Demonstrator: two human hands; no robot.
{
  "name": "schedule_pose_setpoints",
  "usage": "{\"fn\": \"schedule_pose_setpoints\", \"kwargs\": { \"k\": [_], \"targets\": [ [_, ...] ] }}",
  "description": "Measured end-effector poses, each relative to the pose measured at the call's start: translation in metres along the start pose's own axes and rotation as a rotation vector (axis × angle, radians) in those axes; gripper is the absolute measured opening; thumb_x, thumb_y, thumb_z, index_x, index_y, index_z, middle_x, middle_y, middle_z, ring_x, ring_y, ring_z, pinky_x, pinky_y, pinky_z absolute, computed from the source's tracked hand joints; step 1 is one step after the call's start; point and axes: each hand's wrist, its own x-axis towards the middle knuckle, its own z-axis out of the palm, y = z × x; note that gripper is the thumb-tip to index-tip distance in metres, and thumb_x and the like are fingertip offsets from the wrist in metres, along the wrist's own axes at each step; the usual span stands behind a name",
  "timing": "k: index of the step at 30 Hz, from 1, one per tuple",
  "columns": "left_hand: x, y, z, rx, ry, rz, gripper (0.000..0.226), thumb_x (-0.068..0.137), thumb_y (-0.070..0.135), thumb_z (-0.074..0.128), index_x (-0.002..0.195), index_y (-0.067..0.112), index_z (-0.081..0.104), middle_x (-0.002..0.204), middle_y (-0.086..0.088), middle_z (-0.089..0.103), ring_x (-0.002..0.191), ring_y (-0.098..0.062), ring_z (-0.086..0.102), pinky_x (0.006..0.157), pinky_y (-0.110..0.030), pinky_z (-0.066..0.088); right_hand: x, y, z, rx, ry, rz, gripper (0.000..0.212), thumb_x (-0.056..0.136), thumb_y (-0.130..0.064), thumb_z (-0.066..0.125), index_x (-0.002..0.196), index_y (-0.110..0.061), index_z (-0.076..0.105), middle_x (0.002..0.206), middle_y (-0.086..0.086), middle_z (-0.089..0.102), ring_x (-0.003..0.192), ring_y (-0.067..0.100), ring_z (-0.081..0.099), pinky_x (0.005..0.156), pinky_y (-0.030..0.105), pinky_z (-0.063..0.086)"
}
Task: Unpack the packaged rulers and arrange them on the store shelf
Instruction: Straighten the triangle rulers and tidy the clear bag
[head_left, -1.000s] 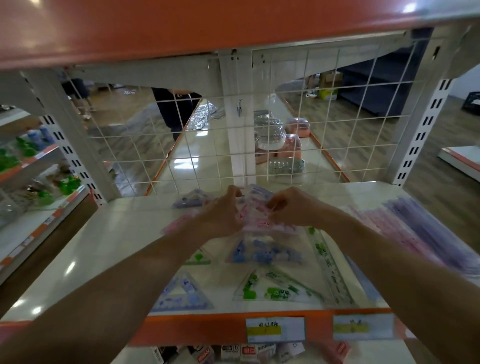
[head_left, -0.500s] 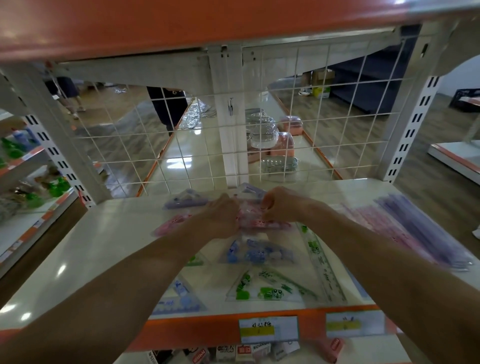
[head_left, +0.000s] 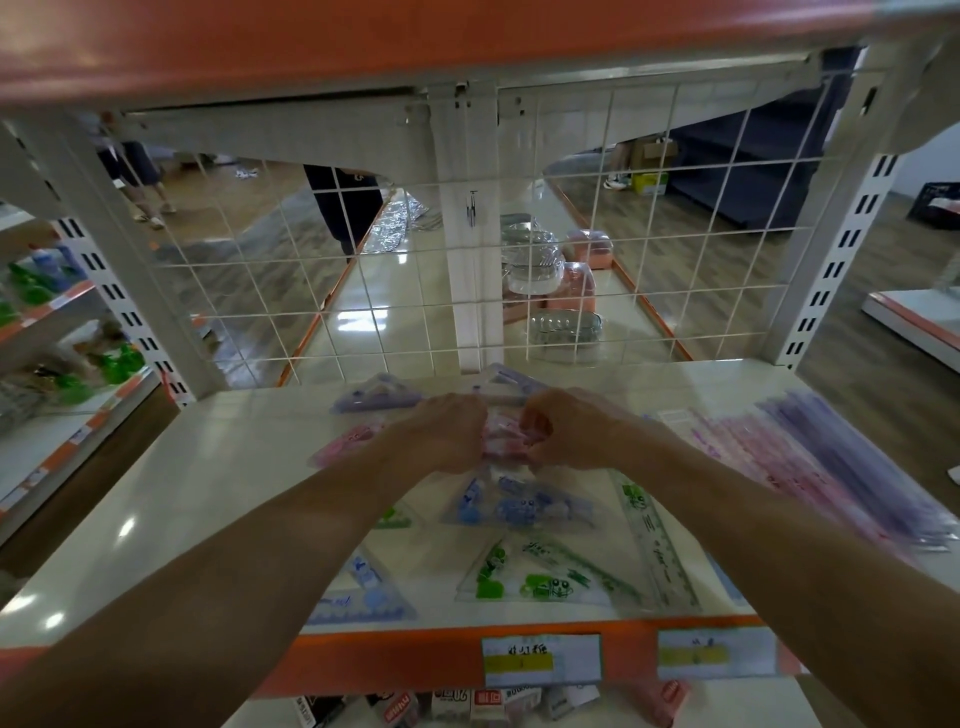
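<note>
My left hand (head_left: 444, 434) and my right hand (head_left: 569, 428) meet over the middle of the white shelf (head_left: 208, 483), both pinching a clear packet of pink rulers (head_left: 501, 436) between them. Below the hands lie a blue ruler set (head_left: 519, 512), a green triangle set (head_left: 540, 577) and a straight green ruler (head_left: 657, 545). A blue triangle (head_left: 358, 592) shows past my left forearm. Purple sets (head_left: 374, 397) lie at the back by the wire grid.
A stack of long pink and purple ruler packets (head_left: 831, 462) covers the shelf's right side. A white wire grid (head_left: 363, 291) closes the back. Price labels (head_left: 540, 660) sit on the orange front edge. An orange shelf (head_left: 363, 41) hangs overhead.
Both hands stay together on the pink packet, and have drifted slightly nearer each other. The view has shifted a little.
</note>
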Motion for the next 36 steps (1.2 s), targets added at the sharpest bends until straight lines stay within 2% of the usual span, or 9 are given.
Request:
{"fn": "schedule_pose_setpoints", "kwargs": {
  "k": [2,6,10,16,18,20,22,31,36],
  "targets": [
    [-0.001,0.000,0.000,0.008,-0.009,0.000,0.020,0.092,0.019,0.054,0.106,0.005,0.060,0.108,-0.012,0.063,0.097,-0.024,0.060,0.072,-0.027,0.040,0.000,0.000,0.000,-0.005,-0.005,0.003,0.036,0.083,-0.027,0.070,0.117,-0.020,0.060,0.107,0.000,0.058,0.089,0.011,0.046,0.076,0.022,0.037],
    [-0.003,-0.001,-0.002,0.007,-0.019,-0.014,0.022,0.092,0.023,0.055,0.107,0.008,0.060,0.112,-0.010,0.062,0.099,-0.024,0.059,0.077,-0.030,0.044,0.000,0.000,0.000,-0.017,-0.007,-0.006,0.033,0.082,-0.028,0.070,0.113,-0.020,0.062,0.100,-0.003,0.057,0.088,0.013,0.050,0.069,0.020,0.038],
    [-0.020,-0.007,-0.013,-0.087,0.065,-0.062,0.035,0.089,0.022,0.058,0.122,0.010,0.055,0.115,-0.007,0.061,0.104,-0.023,0.058,0.086,-0.034,0.049,-0.020,-0.001,-0.008,0.017,0.037,-0.007,0.041,0.085,-0.038,0.067,0.123,-0.025,0.056,0.119,-0.006,0.053,0.102,0.013,0.052,0.084,0.025,0.042],
    [-0.039,-0.004,-0.003,-0.248,-0.131,-0.077,0.033,0.088,0.020,0.057,0.117,0.004,0.059,0.110,-0.011,0.063,0.104,-0.028,0.063,0.086,-0.037,0.051,-0.059,-0.018,0.001,-0.079,-0.079,0.021,0.045,0.088,-0.047,0.056,0.127,-0.025,0.054,0.124,-0.003,0.055,0.111,0.016,0.053,0.090,0.027,0.043],
    [-0.038,-0.001,0.000,-0.288,-0.143,-0.101,0.025,0.088,0.020,0.056,0.110,0.008,0.057,0.107,-0.010,0.062,0.095,-0.025,0.063,0.080,-0.035,0.050,-0.058,-0.020,0.005,-0.140,-0.070,0.042,0.045,0.086,-0.046,0.058,0.123,-0.020,0.057,0.120,0.001,0.057,0.108,0.019,0.055,0.088,0.030,0.045],
    [-0.036,0.003,0.002,-0.378,-0.158,-0.136,0.006,0.088,0.015,0.053,0.090,0.010,0.053,0.089,-0.010,0.062,0.076,-0.023,0.059,0.068,-0.031,0.049,-0.055,-0.022,0.006,-0.165,-0.066,0.059,0.042,0.086,-0.042,0.059,0.121,-0.018,0.058,0.117,0.002,0.060,0.106,0.020,0.056,0.087,0.031,0.047],
    [-0.035,0.006,0.003,-0.479,-0.173,-0.169,0.012,0.088,0.012,0.054,0.077,0.010,0.049,0.075,-0.009,0.057,0.067,-0.022,0.056,0.066,-0.031,0.052,-0.054,-0.023,0.008,-0.179,-0.069,0.072,0.042,0.086,-0.041,0.060,0.121,-0.018,0.058,0.118,0.003,0.060,0.107,0.021,0.056,0.086,0.031,0.047],
    [-0.027,0.005,-0.001,-0.679,-0.228,-0.339,0.016,0.088,0.018,0.058,0.079,0.006,0.055,0.069,-0.010,0.052,0.058,-0.021,0.051,0.067,-0.034,0.051,-0.050,-0.025,0.006,-0.173,-0.100,0.076,0.023,0.084,-0.037,0.062,0.099,-0.019,0.058,0.092,0.002,0.053,0.082,0.018,0.048,0.068,0.025,0.036],
    [-0.031,0.011,0.000,-0.577,-0.201,-0.308,0.018,0.088,0.018,0.054,0.073,0.009,0.051,0.069,-0.007,0.049,0.059,-0.018,0.047,0.062,-0.028,0.047,-0.047,-0.022,0.011,-0.140,-0.083,0.062,0.026,0.083,-0.034,0.061,0.101,-0.015,0.065,0.093,0.001,0.056,0.081,0.016,0.051,0.066,0.026,0.039]
  ]
}}
